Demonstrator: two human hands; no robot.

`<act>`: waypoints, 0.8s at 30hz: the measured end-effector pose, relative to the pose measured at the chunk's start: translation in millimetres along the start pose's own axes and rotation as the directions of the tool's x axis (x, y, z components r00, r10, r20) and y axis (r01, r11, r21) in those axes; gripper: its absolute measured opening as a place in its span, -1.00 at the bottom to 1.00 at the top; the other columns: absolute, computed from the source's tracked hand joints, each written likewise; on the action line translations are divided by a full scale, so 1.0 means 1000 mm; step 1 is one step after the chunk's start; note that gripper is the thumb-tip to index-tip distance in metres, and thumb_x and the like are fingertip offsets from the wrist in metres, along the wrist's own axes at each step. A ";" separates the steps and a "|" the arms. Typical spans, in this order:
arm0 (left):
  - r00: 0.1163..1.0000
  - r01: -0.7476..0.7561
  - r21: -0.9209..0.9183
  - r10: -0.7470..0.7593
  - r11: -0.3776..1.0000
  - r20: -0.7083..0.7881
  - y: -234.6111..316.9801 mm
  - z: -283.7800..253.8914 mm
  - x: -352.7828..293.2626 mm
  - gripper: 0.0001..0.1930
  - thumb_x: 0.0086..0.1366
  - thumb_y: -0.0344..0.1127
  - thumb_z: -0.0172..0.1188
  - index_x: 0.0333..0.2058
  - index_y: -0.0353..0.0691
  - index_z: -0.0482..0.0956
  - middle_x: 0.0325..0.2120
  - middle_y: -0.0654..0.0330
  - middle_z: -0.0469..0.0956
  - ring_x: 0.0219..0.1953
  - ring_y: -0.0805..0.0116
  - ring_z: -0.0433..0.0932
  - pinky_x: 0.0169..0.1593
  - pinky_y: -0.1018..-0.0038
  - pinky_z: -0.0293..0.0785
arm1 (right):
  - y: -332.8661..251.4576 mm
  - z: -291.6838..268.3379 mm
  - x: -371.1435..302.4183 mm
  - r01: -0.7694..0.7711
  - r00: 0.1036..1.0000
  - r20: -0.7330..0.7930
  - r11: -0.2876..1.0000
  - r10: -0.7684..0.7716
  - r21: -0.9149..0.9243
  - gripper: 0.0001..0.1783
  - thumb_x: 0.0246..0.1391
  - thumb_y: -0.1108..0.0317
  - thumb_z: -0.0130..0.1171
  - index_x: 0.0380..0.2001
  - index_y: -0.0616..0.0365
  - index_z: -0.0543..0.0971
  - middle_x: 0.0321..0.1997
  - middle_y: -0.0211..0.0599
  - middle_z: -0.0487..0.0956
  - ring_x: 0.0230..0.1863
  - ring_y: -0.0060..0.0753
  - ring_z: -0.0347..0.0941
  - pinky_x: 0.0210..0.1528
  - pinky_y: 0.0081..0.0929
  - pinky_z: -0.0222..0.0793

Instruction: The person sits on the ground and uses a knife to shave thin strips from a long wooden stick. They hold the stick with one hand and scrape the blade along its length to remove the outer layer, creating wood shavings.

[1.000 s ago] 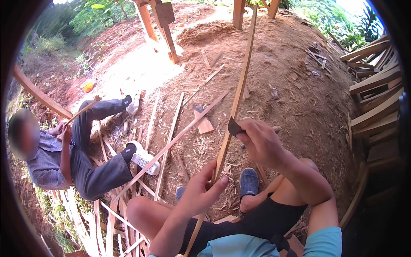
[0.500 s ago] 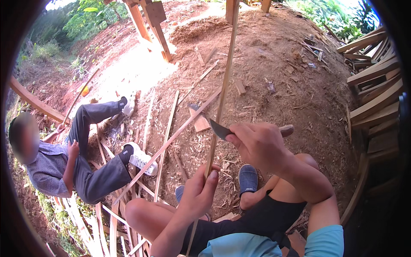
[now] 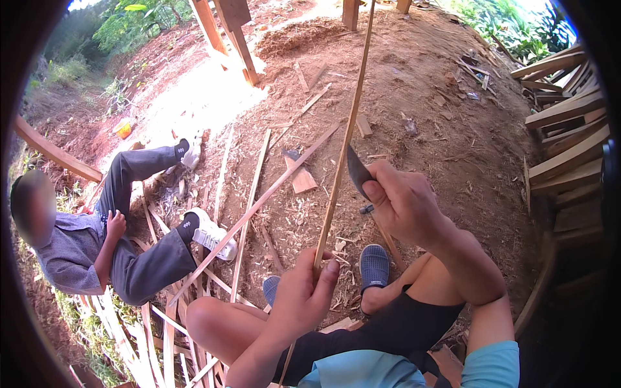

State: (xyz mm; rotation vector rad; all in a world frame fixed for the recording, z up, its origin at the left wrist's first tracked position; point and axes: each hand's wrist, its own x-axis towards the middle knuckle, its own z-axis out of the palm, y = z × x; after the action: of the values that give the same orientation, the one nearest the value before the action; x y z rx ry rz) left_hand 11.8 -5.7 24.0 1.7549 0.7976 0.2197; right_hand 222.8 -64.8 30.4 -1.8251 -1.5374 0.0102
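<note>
A long, thin wooden strip [image 3: 350, 129] runs from the top of the view down between my legs. My left hand [image 3: 304, 291] is closed around its lower part, above my knees. My right hand [image 3: 407, 200] grips a knife [image 3: 357, 172] with a dark, curved blade. The blade is at the strip's right side, well above my left hand; whether its edge touches the wood I cannot tell. The knife's handle is hidden by my right hand. Beyond my right foot, below that hand, a tool with a wooden handle [image 3: 388, 242] and small dark head lies on the ground.
A person [image 3: 77, 246] sits at the left, legs stretched toward me. A longer wooden strip [image 3: 259, 207] slants between us, with several loose strips [image 3: 152, 343] beneath. A wood block [image 3: 302, 179] lies ahead. Stacked curved timber [image 3: 569, 136] stands right; posts [image 3: 242, 55] rise ahead.
My right hand and the knife have moved up along the strip, and the blade now points more upward. The strip's top leans further right. The seated person's thin stick has dropped lower.
</note>
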 end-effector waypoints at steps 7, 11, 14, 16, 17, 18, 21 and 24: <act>0.988 0.049 -0.214 -0.016 0.976 0.156 -0.008 -0.003 0.001 -0.81 0.37 -0.27 -0.05 -0.18 -0.27 0.41 -0.65 0.37 0.32 -0.61 0.64 0.27 -0.53 0.62 0.17 | 0.001 0.003 0.001 0.063 0.993 0.104 0.989 -0.050 -0.133 -0.79 0.18 0.21 -0.01 -0.43 0.08 0.33 -0.75 -0.33 0.40 -0.72 -0.19 0.42 -0.68 -0.29 0.24; 0.978 0.137 -0.323 -0.077 0.936 0.192 -0.012 -0.001 0.002 -0.85 0.38 -0.33 -0.05 -0.20 -0.26 0.42 -0.66 0.46 0.26 -0.64 0.73 0.19 -0.58 0.70 0.08 | -0.010 0.003 -0.002 0.117 0.980 0.177 0.982 -0.090 -0.147 -0.77 0.19 0.19 -0.02 -0.44 0.08 0.32 -0.75 -0.32 0.41 -0.73 -0.19 0.41 -0.70 -0.30 0.26; 0.982 0.081 -0.291 -0.027 0.953 0.187 -0.017 -0.001 0.004 -0.87 0.37 -0.36 -0.06 -0.21 -0.26 0.41 -0.67 0.48 0.26 -0.67 0.73 0.18 -0.60 0.70 0.06 | -0.013 0.001 -0.002 0.075 0.981 0.192 0.979 -0.037 -0.191 -0.77 0.19 0.19 -0.03 -0.44 0.08 0.33 -0.74 -0.33 0.42 -0.74 -0.21 0.41 -0.71 -0.30 0.26; 0.969 0.159 -0.270 -0.099 0.950 0.225 -0.010 -0.001 0.003 -0.89 0.35 -0.39 -0.05 -0.23 -0.29 0.41 -0.61 0.37 0.32 -0.58 0.64 0.25 -0.50 0.62 0.17 | -0.004 -0.003 0.004 0.008 0.991 0.130 0.984 0.016 -0.180 -0.78 0.18 0.20 -0.01 -0.45 0.07 0.34 -0.74 -0.33 0.41 -0.74 -0.21 0.41 -0.70 -0.31 0.25; 0.961 0.197 -0.258 -0.134 0.946 0.243 -0.007 -0.001 0.003 -0.90 0.34 -0.41 -0.04 -0.24 -0.30 0.41 -0.59 0.31 0.35 -0.54 0.59 0.28 -0.46 0.58 0.23 | -0.004 0.000 0.001 0.011 0.990 0.138 0.985 0.013 -0.171 -0.80 0.16 0.22 0.01 -0.45 0.07 0.35 -0.74 -0.32 0.40 -0.74 -0.20 0.40 -0.70 -0.30 0.25; 0.972 0.146 -0.248 -0.092 0.958 0.218 -0.009 0.001 0.004 -0.89 0.35 -0.39 -0.05 -0.23 -0.29 0.41 -0.62 0.37 0.32 -0.58 0.64 0.25 -0.50 0.62 0.17 | -0.004 -0.002 0.001 0.025 0.990 0.142 0.986 -0.001 -0.167 -0.81 0.15 0.24 0.04 -0.45 0.08 0.35 -0.74 -0.30 0.39 -0.73 -0.19 0.39 -0.69 -0.30 0.24; 0.986 0.052 -0.216 -0.016 0.975 0.163 -0.016 0.005 0.004 -0.87 0.37 -0.35 -0.06 -0.23 -0.26 0.41 -0.67 0.47 0.26 -0.66 0.73 0.18 -0.60 0.69 0.07 | -0.011 -0.004 -0.002 0.011 0.984 0.180 0.986 0.019 -0.167 -0.80 0.14 0.23 0.04 -0.46 0.08 0.35 -0.75 -0.31 0.39 -0.73 -0.18 0.39 -0.70 -0.30 0.23; 0.984 0.099 -0.175 -0.071 0.980 0.161 -0.011 0.005 0.005 -0.88 0.36 -0.37 -0.06 -0.23 -0.28 0.41 -0.65 0.40 0.29 -0.61 0.68 0.23 -0.54 0.65 0.14 | 0.001 -0.004 0.007 -0.030 0.994 0.098 0.984 0.048 -0.178 -0.80 0.14 0.21 0.05 -0.45 0.06 0.36 -0.74 -0.31 0.40 -0.73 -0.18 0.39 -0.70 -0.29 0.22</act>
State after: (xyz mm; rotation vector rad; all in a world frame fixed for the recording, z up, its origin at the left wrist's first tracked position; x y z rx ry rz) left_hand 13.6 -4.8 11.4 1.5415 0.7159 0.0947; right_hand 227.5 -61.1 35.9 -2.0207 -1.6167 -0.0145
